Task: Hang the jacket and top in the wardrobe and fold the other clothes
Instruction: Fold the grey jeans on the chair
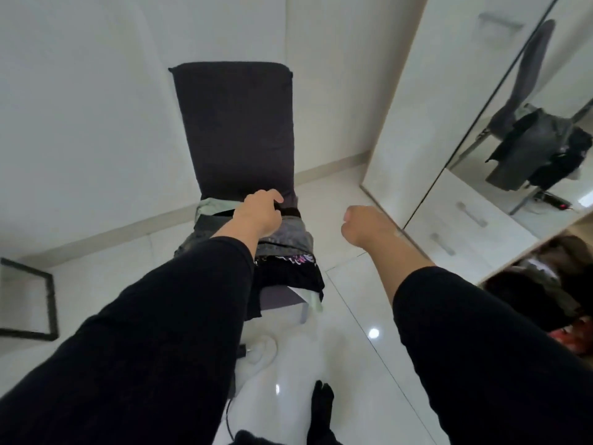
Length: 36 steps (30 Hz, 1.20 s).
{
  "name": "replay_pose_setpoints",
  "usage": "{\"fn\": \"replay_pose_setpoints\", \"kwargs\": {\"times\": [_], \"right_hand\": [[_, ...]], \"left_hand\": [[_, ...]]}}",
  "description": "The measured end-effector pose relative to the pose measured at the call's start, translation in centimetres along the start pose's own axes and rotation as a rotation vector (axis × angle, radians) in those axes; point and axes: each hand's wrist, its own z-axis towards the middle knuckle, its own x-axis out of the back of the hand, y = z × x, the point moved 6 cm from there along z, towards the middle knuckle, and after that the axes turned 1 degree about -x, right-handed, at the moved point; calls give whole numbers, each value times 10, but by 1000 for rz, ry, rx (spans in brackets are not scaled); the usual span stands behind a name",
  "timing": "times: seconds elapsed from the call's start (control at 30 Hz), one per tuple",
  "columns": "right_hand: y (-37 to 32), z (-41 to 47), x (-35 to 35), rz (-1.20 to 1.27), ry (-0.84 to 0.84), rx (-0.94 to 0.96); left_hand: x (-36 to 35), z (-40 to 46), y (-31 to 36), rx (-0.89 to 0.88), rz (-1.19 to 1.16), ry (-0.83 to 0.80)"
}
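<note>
Grey fabric covers the tall-backed chair [236, 130] that fills the middle of the head view, its back rising toward 12 o'clock against a white wall [80, 107]. On its seat lies a heap of clothes [285, 252]: a pale green piece [213, 205] at the rear left, a washed grey denim garment [288, 240] in the middle, and a black garment with a pink and white print [296, 263] toward the front edge, at about 6 o'clock of the heap. A white and pale green piece [309, 298] hangs off the seat's front right corner.

Of the two hands, the left hand [258, 215] reaches in from 7 o'clock in a black sleeve [154, 332] and rests on the rear of the heap, fingers curled down onto a dark edge of cloth; whether it actually grips that cloth cannot be told. The right hand [361, 228] hangs in the air at 3 o'clock of the heap, apart from it, curled into a loose fist with nothing in it.

At 2 o'clock stands the white wardrobe [401, 117] with a mirrored door [545, 101] that reflects the chair and clothes. Below the mirror are drawers [465, 226] with bar handles. At 4 o'clock an open compartment [545, 284] holds dark bundled clothes. Glossy white floor tiles [362, 364] lie underneath, and a black-framed pane [27, 298] stands at 9 o'clock.
</note>
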Motion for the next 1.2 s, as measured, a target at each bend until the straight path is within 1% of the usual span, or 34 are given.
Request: {"fn": "replay_pose_setpoints", "kwargs": {"times": [0.2,0.33,0.47,0.57,0.67,0.77,0.87,1.03,1.1,1.2], "right_hand": [[-11,78,-51,54,-143,71],[-11,120,-106,84,-249,76],[-19,155,-172,114,-315,107],[-23,183,-217,159,-324,94],[-42,208,-248,104,-251,191],[-74,226,-272,42,-194,282],[-104,236,-289,48,-190,297],[-131,241,-303,-67,-238,318],[-148,243,-305,-104,-267,357],[-190,247,-315,-91,-383,421]], "left_hand": [[-43,52,-43,166,-94,-53],[-91,80,-77,232,-110,-111],[-138,107,-117,277,-131,-148],[-173,131,-146,281,-113,-193],[-192,146,-177,265,21,-206],[-198,151,-210,272,137,-189],[-200,146,-243,312,164,-180],[-186,122,-300,466,194,-25],[-178,112,-320,503,238,19],[-168,105,-346,524,299,67]]}}
